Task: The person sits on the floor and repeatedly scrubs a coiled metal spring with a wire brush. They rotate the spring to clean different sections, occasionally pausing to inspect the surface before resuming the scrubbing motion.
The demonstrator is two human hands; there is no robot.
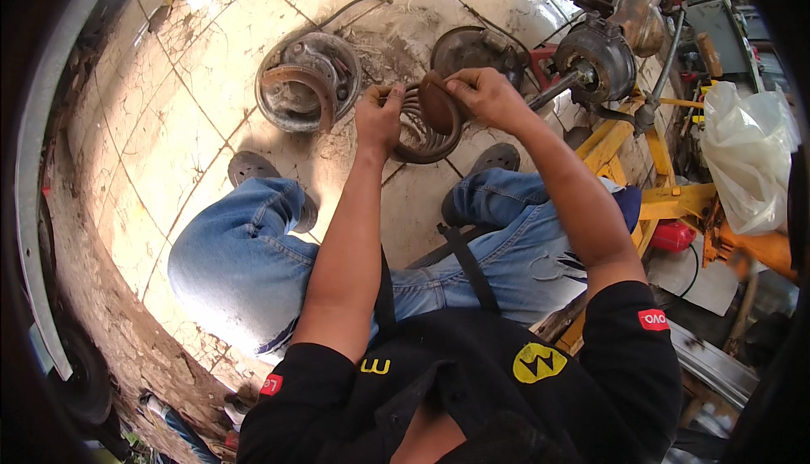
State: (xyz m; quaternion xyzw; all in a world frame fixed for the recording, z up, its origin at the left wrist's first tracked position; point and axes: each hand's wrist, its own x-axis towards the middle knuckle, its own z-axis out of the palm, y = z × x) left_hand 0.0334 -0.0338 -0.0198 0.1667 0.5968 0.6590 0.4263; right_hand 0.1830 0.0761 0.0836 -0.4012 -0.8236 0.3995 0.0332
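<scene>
My right hand (492,97) pinches the upper end of a curved brown brake shoe (436,108) in front of me. Close to the shoe's left, my left hand (381,118) is closed, thumb against fingers; what it grips there is too small to make out. Behind and below the shoe is a round, ringed brown metal part (426,154), partly covered by it. Left of my hands, a round brake assembly (348,63) lies on the floor with another rusty brake shoe (319,90) across it. A dark round backing plate (481,46) lies beyond my right hand.
A greasy axle housing (595,51) rests at the right by a yellow metal stand (666,198). A clear plastic bag (747,156) hangs near it. Dirty tiles (202,67) cover the floor, with a dark cable (350,7) beyond the brake assembly. My shoes flank the work.
</scene>
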